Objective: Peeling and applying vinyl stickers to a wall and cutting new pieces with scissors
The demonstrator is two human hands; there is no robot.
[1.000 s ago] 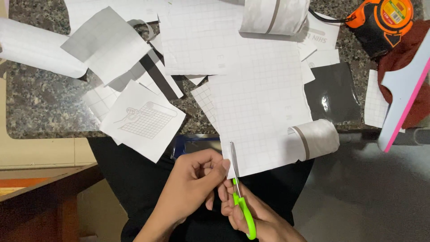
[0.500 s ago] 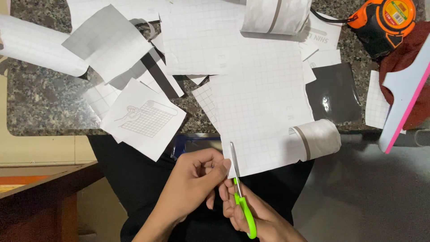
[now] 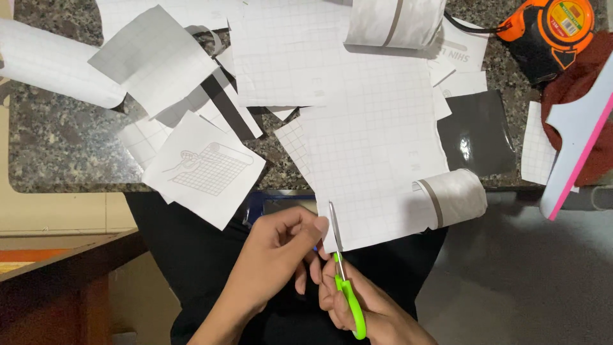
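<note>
Right hand (image 3: 377, 313): grips green scissors (image 3: 345, 287), blades as before at grid sheet (image 3: 377, 166) lower edge | Left hand (image 3: 274, 255): pinches that edge, unmoved | Sheet overhangs desk (image 3: 57, 147) | Cut barely advanced.

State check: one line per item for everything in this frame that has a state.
left hand: pinching the gridded sheet's near edge
right hand: gripping the scissors
green-handled scissors: blades at the sheet's edge, open or shut not clear
gridded sheet: overhanging the counter, right end curled
tape measure: lying on its side
paper roll: partly unrolled
</note>
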